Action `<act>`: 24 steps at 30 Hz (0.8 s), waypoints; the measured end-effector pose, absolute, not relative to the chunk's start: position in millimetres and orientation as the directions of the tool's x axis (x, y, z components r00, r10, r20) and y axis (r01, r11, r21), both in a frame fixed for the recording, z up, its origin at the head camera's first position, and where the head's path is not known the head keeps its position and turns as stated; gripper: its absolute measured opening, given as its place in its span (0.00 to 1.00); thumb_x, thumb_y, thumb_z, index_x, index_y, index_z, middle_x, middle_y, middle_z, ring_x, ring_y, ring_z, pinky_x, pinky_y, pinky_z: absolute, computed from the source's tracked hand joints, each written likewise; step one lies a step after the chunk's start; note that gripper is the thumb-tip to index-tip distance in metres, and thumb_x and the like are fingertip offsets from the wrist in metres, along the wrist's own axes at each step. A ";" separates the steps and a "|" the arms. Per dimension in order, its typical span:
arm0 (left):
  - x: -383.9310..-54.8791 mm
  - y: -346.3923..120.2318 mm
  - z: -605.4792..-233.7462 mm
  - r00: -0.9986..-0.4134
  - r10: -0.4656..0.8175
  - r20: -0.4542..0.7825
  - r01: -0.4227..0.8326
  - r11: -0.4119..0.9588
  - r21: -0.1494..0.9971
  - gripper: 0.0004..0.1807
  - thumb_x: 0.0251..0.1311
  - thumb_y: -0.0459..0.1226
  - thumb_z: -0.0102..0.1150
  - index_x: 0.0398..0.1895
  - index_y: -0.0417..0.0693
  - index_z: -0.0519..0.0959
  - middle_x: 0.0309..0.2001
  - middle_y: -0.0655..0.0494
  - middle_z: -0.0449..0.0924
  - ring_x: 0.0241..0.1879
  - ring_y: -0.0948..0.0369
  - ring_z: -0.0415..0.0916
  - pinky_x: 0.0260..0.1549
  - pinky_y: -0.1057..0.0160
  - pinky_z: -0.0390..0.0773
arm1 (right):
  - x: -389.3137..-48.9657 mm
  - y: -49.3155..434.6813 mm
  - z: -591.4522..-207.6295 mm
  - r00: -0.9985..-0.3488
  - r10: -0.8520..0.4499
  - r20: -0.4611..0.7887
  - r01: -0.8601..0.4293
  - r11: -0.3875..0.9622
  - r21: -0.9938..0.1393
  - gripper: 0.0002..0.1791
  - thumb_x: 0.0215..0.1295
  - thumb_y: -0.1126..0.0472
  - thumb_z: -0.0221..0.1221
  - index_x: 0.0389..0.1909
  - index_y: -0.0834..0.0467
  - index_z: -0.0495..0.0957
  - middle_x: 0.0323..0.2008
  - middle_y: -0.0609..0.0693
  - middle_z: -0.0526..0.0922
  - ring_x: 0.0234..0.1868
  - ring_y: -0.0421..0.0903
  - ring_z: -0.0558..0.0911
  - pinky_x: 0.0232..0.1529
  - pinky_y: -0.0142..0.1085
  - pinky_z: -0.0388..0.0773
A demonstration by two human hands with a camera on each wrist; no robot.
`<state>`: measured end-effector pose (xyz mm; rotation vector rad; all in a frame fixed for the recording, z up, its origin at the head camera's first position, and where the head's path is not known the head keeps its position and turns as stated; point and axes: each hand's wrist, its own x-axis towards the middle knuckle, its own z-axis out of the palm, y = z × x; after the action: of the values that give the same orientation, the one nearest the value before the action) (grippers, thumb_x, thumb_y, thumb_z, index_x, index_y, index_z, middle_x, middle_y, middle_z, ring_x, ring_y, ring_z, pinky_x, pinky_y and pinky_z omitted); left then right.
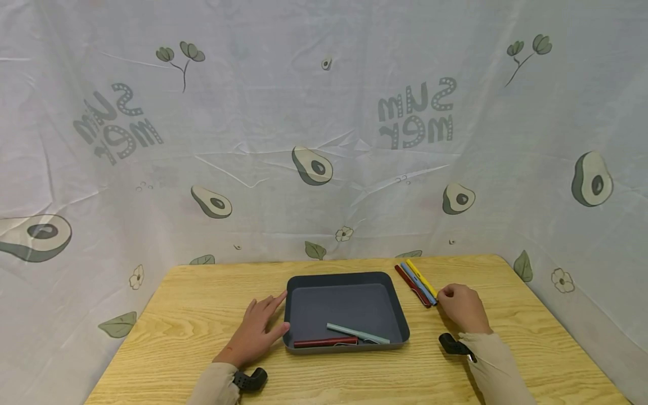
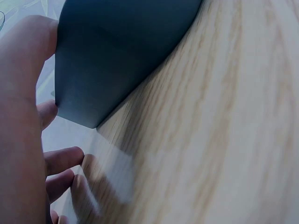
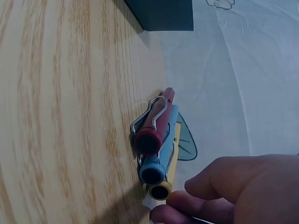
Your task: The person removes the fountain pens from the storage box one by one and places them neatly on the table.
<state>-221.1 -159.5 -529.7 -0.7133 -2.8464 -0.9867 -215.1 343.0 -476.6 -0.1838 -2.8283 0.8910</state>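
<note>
My left hand (image 1: 256, 332) lies at the left side of a dark grey tray (image 1: 344, 279), its fingers spread and the thumb and a fingertip touching the tray's wall. In the left wrist view, the tray's outer wall (image 2: 117, 51) rises beside the fingers. Inside the tray lie a dark red pen (image 1: 324, 342) and a pale green pen (image 1: 356, 333). My right hand (image 1: 464, 306) is at the near end of a yellow pen (image 1: 421, 277), with loosely bent fingers beside its cap. A blue pen (image 3: 154, 169) and another dark red pen (image 3: 156, 123) lie alongside.
A wooden table (image 1: 212, 292) carries everything. Behind it and at both sides hangs a pale printed cloth (image 1: 263, 112). The three loose pens lie right of the tray, near the table's back edge.
</note>
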 end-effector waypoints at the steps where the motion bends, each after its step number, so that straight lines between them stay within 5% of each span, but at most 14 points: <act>1: -221.0 -159.6 -529.6 -0.893 0.408 0.190 0.439 0.690 0.576 0.41 0.73 0.60 0.54 0.84 0.66 0.54 0.79 0.46 0.60 0.79 0.43 0.54 0.79 0.39 0.34 | -215.4 343.3 -476.4 -0.978 0.167 0.122 0.067 0.814 -0.577 0.16 0.73 0.63 0.53 0.44 0.71 0.85 0.39 0.63 0.87 0.31 0.50 0.80 0.29 0.42 0.76; 24: -221.2 -159.2 -532.0 -0.891 0.403 0.209 0.447 0.694 0.565 0.41 0.73 0.60 0.54 0.84 0.68 0.53 0.77 0.47 0.62 0.78 0.44 0.56 0.79 0.39 0.36 | -212.4 344.2 -469.4 -0.953 0.216 0.215 0.047 0.800 -0.598 0.18 0.76 0.57 0.51 0.50 0.66 0.83 0.42 0.62 0.86 0.34 0.52 0.83 0.30 0.45 0.80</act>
<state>-221.2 -159.2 -532.0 -0.7106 -2.8279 -0.9715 -212.4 344.2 -469.4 -0.2021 -2.7164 0.8920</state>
